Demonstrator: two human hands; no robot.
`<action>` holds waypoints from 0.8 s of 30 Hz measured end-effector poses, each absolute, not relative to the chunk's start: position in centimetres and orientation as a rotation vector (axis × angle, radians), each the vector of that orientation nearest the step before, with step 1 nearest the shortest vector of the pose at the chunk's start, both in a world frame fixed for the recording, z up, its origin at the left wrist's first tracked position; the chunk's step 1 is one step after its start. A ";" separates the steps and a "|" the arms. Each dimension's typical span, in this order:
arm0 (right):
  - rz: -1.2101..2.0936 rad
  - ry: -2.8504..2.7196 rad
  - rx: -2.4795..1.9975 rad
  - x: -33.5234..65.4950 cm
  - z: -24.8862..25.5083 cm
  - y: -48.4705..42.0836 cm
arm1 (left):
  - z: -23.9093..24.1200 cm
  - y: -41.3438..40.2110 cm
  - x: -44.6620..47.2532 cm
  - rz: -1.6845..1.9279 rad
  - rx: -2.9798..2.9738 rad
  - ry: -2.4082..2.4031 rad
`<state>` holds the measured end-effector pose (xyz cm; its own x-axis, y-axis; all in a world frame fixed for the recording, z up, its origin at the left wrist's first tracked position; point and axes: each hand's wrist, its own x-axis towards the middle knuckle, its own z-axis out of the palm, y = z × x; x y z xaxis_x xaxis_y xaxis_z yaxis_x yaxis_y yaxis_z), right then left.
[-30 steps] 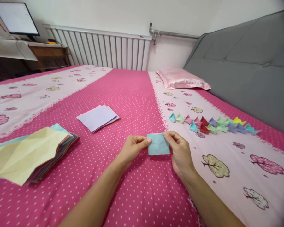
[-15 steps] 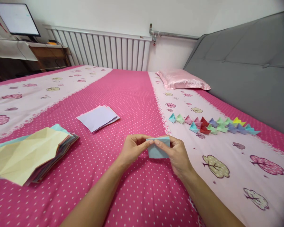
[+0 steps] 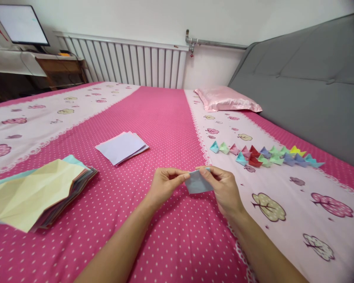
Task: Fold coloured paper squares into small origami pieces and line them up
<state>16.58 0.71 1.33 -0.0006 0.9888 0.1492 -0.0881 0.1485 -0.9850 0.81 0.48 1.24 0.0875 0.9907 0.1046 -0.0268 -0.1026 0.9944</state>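
One bed [image 3: 165,118] carries one pink pillow [image 3: 227,99], one larger paper stack [image 3: 44,188] topped by creased yellow and one smaller paper stack [image 3: 122,147] topped by lilac. The left hand [image 3: 167,184] and right hand [image 3: 225,189] each have the grip closed, thumb against fingers, pinching one folded blue paper [image 3: 198,184] between them over the bed. About sixteen paper boats [image 3: 264,153] stand rightward in two rows.

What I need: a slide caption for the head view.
Left hand and right hand hold folded blue paper over a pink bedspread, paper boats at right.
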 end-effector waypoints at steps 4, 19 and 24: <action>1.216 -1.181 -1.043 16.8 1.4 0.8 | 1.3 0.5 0.8 1.215 1.284 1.093; 1.128 -1.170 -1.049 16.4 1.0 0.7 | 0.4 -0.3 2.0 0.786 1.283 0.847; 1.011 -1.234 -1.076 16.3 0.8 0.6 | 1.1 -0.4 1.6 0.670 1.229 0.832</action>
